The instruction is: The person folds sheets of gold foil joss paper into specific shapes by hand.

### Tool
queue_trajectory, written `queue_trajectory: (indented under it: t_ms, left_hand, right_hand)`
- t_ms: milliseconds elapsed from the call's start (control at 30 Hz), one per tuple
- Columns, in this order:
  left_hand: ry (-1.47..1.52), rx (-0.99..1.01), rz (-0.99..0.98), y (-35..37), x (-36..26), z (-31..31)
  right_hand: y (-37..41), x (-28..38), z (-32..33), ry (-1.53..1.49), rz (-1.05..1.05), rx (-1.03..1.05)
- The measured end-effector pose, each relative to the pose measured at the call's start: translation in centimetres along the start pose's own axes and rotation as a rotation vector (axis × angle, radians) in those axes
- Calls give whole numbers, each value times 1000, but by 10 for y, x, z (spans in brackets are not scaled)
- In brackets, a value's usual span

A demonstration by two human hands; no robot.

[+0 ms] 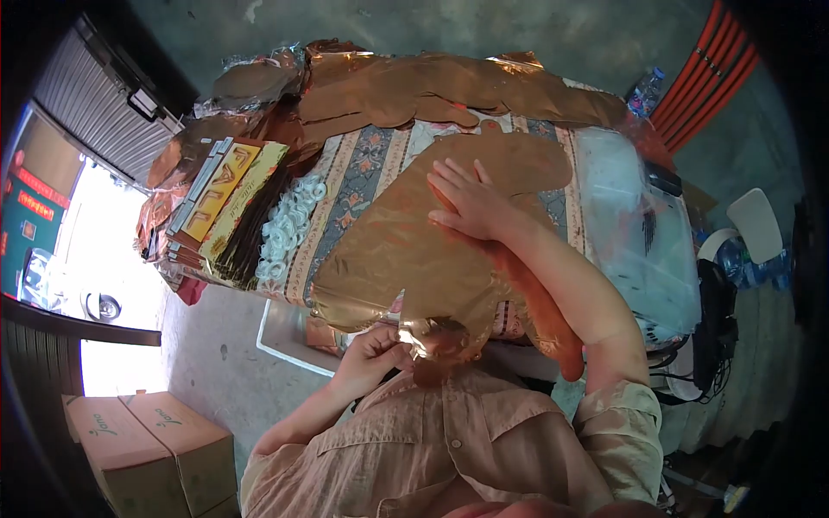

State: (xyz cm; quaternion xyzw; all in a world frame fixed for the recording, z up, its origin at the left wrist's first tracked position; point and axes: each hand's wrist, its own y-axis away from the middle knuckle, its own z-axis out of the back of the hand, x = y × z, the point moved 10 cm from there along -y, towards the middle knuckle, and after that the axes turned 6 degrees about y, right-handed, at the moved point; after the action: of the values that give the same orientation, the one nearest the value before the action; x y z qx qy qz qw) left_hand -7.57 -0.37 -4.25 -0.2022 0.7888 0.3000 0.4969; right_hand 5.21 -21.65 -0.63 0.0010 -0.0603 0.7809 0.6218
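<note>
Right now, a large, shiny copper-brown foil sheet [393, 246] lies across the middle of the frame, on the worktop's floral-striped cloth [367, 160]. The right hand [473, 205] rests on it palm down, fingers spread, its grip open and holding nothing. At the sheet's near edge, the left hand [378, 352] has its grip closed, thumb and fingers pinching the foil. Left of the sheet sit a heap of white plastic rings [291, 226] and yellow-and-brown "FALL" packets [226, 200].
</note>
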Motion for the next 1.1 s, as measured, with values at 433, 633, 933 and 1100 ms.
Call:
queue_trajectory:
  t_ms: [433,633,933,1100]
  left_hand:
    - [-53,-46,20,2,9,10]
    - [-193,69,91,11,-9,10]
    - [-643,442,-128,-3,-127,-29]
    - [-1077,198,-242,-91,-157,-37]
  right_hand:
    - [1,0,1,-18,-2,-53]
    - [1,-1,1,-53,2,-86]
    - [1,-1,-3,-50,-19,-20]
    - [-1,-3,-5,-38,-13,-39]
